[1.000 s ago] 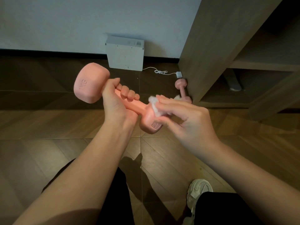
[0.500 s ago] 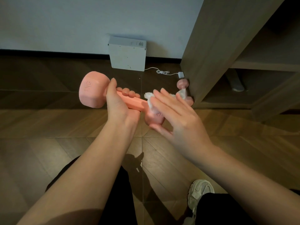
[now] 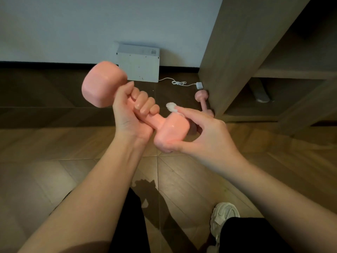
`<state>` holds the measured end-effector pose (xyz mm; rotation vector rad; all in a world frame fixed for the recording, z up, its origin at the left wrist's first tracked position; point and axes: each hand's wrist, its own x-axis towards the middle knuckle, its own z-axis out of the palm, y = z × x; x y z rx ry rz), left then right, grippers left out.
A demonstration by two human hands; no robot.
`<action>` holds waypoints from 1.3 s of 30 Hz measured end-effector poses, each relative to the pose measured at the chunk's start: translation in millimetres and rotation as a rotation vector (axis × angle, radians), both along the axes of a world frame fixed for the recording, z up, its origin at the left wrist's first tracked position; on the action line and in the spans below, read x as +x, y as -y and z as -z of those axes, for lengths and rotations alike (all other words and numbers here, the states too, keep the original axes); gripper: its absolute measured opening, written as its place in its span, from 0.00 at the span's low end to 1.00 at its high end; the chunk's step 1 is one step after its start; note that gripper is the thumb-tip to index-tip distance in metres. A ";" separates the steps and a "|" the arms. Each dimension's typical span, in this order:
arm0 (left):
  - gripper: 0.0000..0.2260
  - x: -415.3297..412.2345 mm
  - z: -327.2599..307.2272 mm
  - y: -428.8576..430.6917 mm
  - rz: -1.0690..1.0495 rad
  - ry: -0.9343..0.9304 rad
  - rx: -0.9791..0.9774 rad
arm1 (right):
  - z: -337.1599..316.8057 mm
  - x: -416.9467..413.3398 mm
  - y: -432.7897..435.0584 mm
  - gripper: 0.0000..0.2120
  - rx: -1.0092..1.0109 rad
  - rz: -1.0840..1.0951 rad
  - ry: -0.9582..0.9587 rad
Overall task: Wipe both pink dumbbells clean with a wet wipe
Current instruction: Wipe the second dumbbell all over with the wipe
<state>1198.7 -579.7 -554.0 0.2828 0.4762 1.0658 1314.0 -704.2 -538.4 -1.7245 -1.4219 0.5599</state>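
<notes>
Along the top of the frame ran a pale wall [image 3: 73, 24] with a dark skirting. A white box [image 3: 138, 67] stood against it just above centre. A white cable [image 3: 179, 83] trailed right from the box to a small plug [image 3: 199, 86] on the wooden floor [image 3: 45, 147]. A wooden shelf unit [image 3: 235, 52] filled the upper right, with a grey object [image 3: 261, 94] in its lower bay, too dim to identify. The second dumbbell [image 3: 201, 96] lay on the floor hard against the unit's foot, its nearer end hidden behind the right hand [image 3: 206, 136]. At the bottom were black trouser legs [image 3: 127, 225] and a pale shoe [image 3: 224, 214] at lower right.

The held dumbbell [image 3: 102, 84] hung in mid-air at centre frame, tilted from upper left to lower right, well clear of the floor. The left hand [image 3: 131, 115] was clamped round its handle, fingers curled over the top, hiding most of the bar. The right hand clasped the lower-right head, with the thumb under its bottom edge and the forefinger laid across its upper edge. The wet wipe [image 3: 171, 107], a small white wad, was pinned beneath that forefinger's tip against the top of the head, poking out to the upper left. The remaining right fingers curled behind the head, largely out of sight.
</notes>
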 end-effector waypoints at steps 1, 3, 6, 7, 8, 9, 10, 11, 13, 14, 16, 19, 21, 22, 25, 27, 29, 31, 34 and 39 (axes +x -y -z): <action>0.17 -1.8 0.5 -1.0 -0.011 -0.014 -0.011 | 1.7 -3.4 1.4 0.36 0.039 0.034 0.039; 0.17 -4.0 0.9 -2.5 -0.038 -0.009 -0.042 | 3.2 -6.5 2.7 0.32 0.120 0.073 0.097; 0.16 -3.6 1.9 -1.1 -0.063 -0.031 -0.068 | -0.8 -2.5 -1.4 0.34 0.008 -0.012 0.108; 0.16 -3.1 2.5 -0.6 -0.062 -0.040 -0.066 | -1.1 0.1 -2.9 0.36 -0.064 -0.052 0.091; 0.16 -2.7 3.0 -0.5 -0.055 -0.046 -0.059 | -0.6 1.9 -3.1 0.37 -0.107 -0.065 0.090; 0.16 -2.5 3.3 -0.7 -0.049 -0.051 -0.049 | 0.2 2.5 -2.9 0.37 -0.106 -0.041 0.109; 0.16 -2.2 3.3 -1.1 -0.048 -0.058 -0.042 | 1.6 2.0 -1.8 0.36 -0.065 0.007 0.142; 0.16 -2.1 3.3 -1.6 -0.052 -0.066 -0.040 | 3.3 0.6 -0.3 0.34 -0.004 0.056 0.165; 0.16 -1.5 3.2 -1.7 -0.067 -0.071 -0.058 | 6.2 -2.9 2.6 0.30 0.058 0.078 0.159; 0.16 -1.1 3.2 -1.7 -0.073 -0.067 -0.075 | 6.6 -4.2 3.3 0.30 0.055 0.045 0.145; 0.16 0.0 3.4 -2.0 -0.083 -0.048 -0.109 | 7.1 -3.7 3.5 0.31 0.033 -0.047 0.123; 0.16 1.8 4.3 -0.6 -0.083 -0.051 -0.126 | 7.7 -3.0 3.3 0.22 0.247 -0.045 0.269; 0.17 3.7 5.3 1.6 -0.091 -0.063 -0.139 | 9.4 -3.0 2.2 0.13 0.369 -0.010 0.393; 0.17 4.6 5.6 2.7 -0.091 -0.064 -0.157 | 9.0 -1.6 1.2 0.14 0.356 -0.020 0.418; 0.16 5.6 5.6 3.2 -0.095 -0.056 -0.237 | 10.0 0.5 -0.2 0.30 0.096 -0.133 0.428; 0.15 3.8 5.4 2.3 -0.111 -0.062 -0.275 | 11.5 -0.8 -0.3 0.39 0.034 -0.194 0.470; 0.14 2.4 5.1 1.5 -0.127 -0.073 -0.294 | 12.0 -3.7 -0.3 0.36 0.126 -0.174 0.483; 0.12 1.9 5.2 1.4 -0.143 -0.096 -0.309 | 13.0 -5.0 -0.5 0.23 0.313 -0.129 0.518; 0.13 0.9 3.7 0.8 -0.159 -0.088 -0.362 | 16.6 -6.8 -1.8 0.20 0.358 -0.147 0.570; 0.12 -1.3 2.1 1.2 -0.144 -0.057 -0.395 | 23.4 -5.2 -5.7 0.40 0.153 -0.184 0.659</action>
